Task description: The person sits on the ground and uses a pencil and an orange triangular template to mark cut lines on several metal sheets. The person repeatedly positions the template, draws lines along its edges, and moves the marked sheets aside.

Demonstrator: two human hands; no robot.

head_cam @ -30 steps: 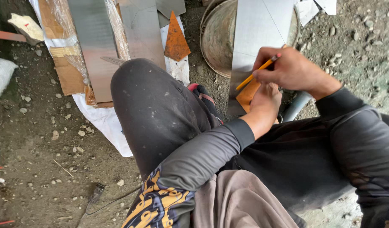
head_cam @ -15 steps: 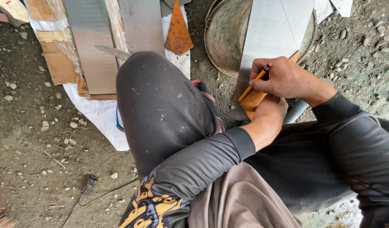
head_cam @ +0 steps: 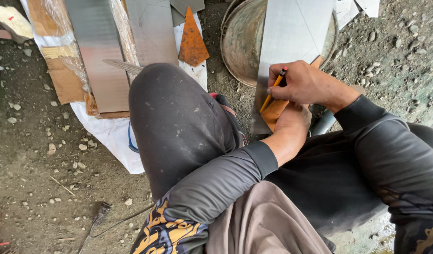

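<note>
My right hand (head_cam: 305, 83) grips a yellow pencil (head_cam: 271, 91) with its tip down at the edge of a rusty orange template piece (head_cam: 275, 111). That piece lies on a grey metal sheet (head_cam: 291, 42). My left hand (head_cam: 291, 120) presses flat on the orange piece from below, partly hidden under the right hand. The metal sheet rests across a round rusty pan (head_cam: 242, 40). My raised knee in dark trousers (head_cam: 179, 122) fills the middle of the view.
More grey metal strips (head_cam: 96, 66) and cardboard (head_cam: 61, 77) lie on white plastic sheeting (head_cam: 110, 136) at upper left. A rusty orange triangle (head_cam: 192, 43) stands on end beside them. A cable (head_cam: 103, 218) lies on the gravelly dirt at lower left.
The view has shifted a little, so the sheet and hands sit higher in it. My right hand has moved the pencil slightly along the orange piece; my left hand stays pressed on it.
</note>
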